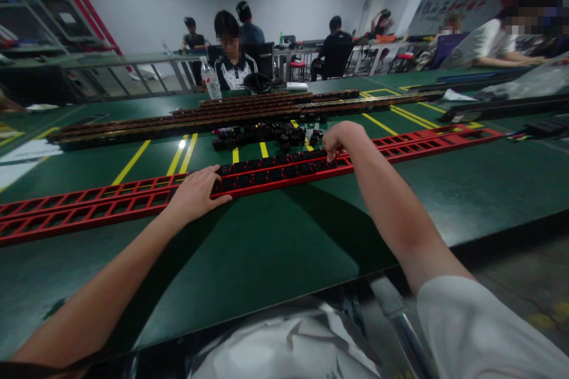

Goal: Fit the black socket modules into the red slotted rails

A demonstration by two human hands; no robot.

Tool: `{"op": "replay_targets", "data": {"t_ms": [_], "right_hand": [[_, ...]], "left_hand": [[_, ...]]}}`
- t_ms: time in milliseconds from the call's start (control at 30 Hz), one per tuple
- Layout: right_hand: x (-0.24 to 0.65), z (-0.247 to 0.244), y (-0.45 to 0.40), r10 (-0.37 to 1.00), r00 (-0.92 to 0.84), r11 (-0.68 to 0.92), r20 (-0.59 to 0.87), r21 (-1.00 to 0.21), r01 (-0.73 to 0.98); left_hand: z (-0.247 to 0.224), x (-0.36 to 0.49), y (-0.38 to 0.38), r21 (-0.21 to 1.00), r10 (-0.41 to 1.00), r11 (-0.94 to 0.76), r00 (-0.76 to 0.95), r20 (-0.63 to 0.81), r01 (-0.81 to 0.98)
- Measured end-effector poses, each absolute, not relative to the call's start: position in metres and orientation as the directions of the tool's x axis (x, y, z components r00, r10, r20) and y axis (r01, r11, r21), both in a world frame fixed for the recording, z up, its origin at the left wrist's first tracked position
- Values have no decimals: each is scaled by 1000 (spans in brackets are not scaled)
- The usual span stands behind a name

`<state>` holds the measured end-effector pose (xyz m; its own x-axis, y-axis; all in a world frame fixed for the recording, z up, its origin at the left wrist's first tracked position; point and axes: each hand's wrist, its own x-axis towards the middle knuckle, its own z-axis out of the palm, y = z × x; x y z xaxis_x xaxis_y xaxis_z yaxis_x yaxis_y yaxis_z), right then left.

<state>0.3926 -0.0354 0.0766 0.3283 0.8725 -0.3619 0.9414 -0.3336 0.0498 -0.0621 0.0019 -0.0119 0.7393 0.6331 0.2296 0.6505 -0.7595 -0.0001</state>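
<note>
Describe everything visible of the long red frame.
The red frame looks like plastic or painted metal, with two parallel rows of rung-divided openings. It lies flat across the green table, its left end out of view. Black square parts fill the middle openings; outer ones look empty. The left hand rests on it; the right hand has fingertips at the parts.

Green table (267,249) with yellow lines, long red racks (444,141) on top, dark strips (178,120) behind, small black parts (291,136) between, clear bottle (210,80)
</note>
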Motion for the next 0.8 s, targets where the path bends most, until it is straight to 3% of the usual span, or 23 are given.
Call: {"op": "replay_targets", "data": {"t_ms": [100, 167, 300, 400, 567, 700, 800], "right_hand": [[385, 77, -34, 719, 398, -386, -570, 149, 910], [383, 77, -33, 736, 375, -360, -563, 144, 922], [384, 81, -35, 866, 297, -315, -402, 23, 949], [378, 81, -35, 929, 264, -271, -260, 7, 962], [354, 65, -23, 1000, 19, -19, -2, -87, 996], [332, 45, -13, 984, -175, 180, 42, -195, 964], [318, 35, -11, 980, -196, 197, 30, -228, 953]], "left_hand": [[-12, -62, 2, 1, 636, -758, 739, 224, 652], [-12, -62, 2, 4, 637, -757, 737, 225, 653], [-12, -63, 2, -2, 628, -763, 742, 236, 646], [-13, -63, 2, 12, 623, -767, 740, 253, 642], [-12, -62, 0, 22, 631, -761, 732, 256, 648], [-12, -62, -1, 44, 636, -760, 728, 254, 648], [-12, -62, -1, 58, 643, -755, 722, 255, 653]]}}
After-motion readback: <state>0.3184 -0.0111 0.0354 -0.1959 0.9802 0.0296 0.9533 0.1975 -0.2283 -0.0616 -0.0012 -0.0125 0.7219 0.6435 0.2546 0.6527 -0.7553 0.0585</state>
